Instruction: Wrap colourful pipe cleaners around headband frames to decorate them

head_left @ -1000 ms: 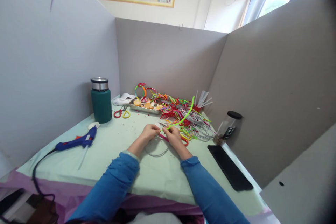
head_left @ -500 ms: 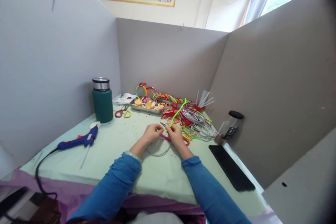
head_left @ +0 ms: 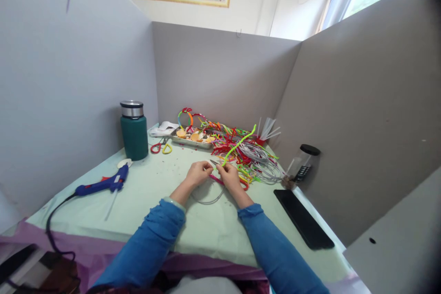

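My left hand (head_left: 199,173) is closed, its fingertips pinching something small, seemingly the wrapped part of a grey wire loop (head_left: 208,203). A pink fuzzy stretch (head_left: 216,179) of that loop shows between my hands, and its bare grey part hangs below over the table. My right hand (head_left: 230,176) is closed around a pair of scissors (head_left: 214,162), blade tips pointing left and a red handle below the palm. A lime-green pipe cleaner (head_left: 240,143) rises from the right fingertips, slanting up and right. Its lower end is hidden by the fingers.
Behind my hands lies a heap of coloured pipe cleaners and grey wire coils (head_left: 258,161). A metal tray (head_left: 191,142), red-and-yellow-handled scissors (head_left: 161,147), a green bottle (head_left: 134,135) and a blue glue gun (head_left: 103,185) stand leftward. A black phone (head_left: 303,218) lies right.
The free end of the lime-green pipe cleaner has swung to the right and slightly up. Both hands stay nearly in place, the left shifting a touch to the left.
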{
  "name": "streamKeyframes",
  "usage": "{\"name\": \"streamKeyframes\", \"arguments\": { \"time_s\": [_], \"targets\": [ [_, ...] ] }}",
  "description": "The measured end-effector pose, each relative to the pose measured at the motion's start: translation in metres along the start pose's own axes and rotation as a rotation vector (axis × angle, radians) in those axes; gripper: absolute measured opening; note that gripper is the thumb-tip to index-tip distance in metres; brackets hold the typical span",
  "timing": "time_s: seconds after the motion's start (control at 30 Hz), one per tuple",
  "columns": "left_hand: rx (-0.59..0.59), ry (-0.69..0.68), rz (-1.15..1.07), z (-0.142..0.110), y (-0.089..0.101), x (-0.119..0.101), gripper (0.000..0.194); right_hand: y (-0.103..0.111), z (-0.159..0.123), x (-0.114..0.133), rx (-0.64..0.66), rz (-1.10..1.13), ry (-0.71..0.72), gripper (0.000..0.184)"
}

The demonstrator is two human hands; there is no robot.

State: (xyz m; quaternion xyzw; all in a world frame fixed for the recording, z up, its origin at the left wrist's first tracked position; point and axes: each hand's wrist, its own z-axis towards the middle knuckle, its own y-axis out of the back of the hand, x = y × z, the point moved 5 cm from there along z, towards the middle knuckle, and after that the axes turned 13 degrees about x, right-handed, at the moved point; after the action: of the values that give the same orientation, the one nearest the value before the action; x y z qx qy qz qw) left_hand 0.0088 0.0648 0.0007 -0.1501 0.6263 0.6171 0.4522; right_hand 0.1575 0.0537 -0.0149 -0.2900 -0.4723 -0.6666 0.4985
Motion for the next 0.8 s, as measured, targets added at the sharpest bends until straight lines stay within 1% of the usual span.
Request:
{"name": "streamKeyframes", "arguments": {
  "time_s": [0.1, 0.17, 0.27, 0.37, 0.47, 0.57, 0.63, 0.67, 0.73, 0.8],
  "targets": [
    [-0.051, 0.058, 0.058, -0.001, 0.006, 0.007, 0.013, 0.002, -0.001, 0.002, -0.018, -0.019, 0.004, 0.033],
    [-0.055, 0.075, 0.147, -0.002, 0.007, 0.009, 0.011, 0.004, -0.001, 0.004, -0.025, -0.039, 0.012, 0.032],
    [-0.014, 0.053, 0.282, -0.003, 0.003, 0.009, 0.004, 0.003, -0.001, 0.005, -0.018, -0.071, 0.031, 0.031],
    [0.002, 0.027, 0.362, -0.005, -0.002, 0.007, 0.009, 0.001, -0.001, 0.004, 0.013, -0.104, 0.032, 0.03],
    [0.016, 0.016, 0.394, -0.006, -0.007, 0.005, 0.013, -0.001, -0.003, 0.004, 0.036, -0.155, 0.03, 0.031],
    [0.068, 0.026, 0.36, -0.002, -0.007, 0.007, 0.016, -0.003, -0.004, 0.005, 0.059, -0.177, 0.047, 0.03],
    [0.079, 0.065, 0.33, 0.006, 0.004, 0.015, 0.019, -0.003, -0.002, 0.004, 0.079, -0.173, 0.043, 0.029],
    [0.061, 0.107, 0.337, 0.011, 0.014, 0.021, 0.021, -0.002, 0.0, 0.004, 0.089, -0.172, 0.032, 0.028],
    [0.016, 0.244, 0.378, 0.025, 0.043, 0.039, 0.023, -0.001, 0.007, 0.003, 0.129, -0.178, 0.009, 0.028],
    [-0.046, 0.39, 0.455, 0.04, 0.076, 0.059, 0.032, 0.0, 0.015, 0.004, 0.175, -0.209, 0.015, 0.027]
  ]
}}
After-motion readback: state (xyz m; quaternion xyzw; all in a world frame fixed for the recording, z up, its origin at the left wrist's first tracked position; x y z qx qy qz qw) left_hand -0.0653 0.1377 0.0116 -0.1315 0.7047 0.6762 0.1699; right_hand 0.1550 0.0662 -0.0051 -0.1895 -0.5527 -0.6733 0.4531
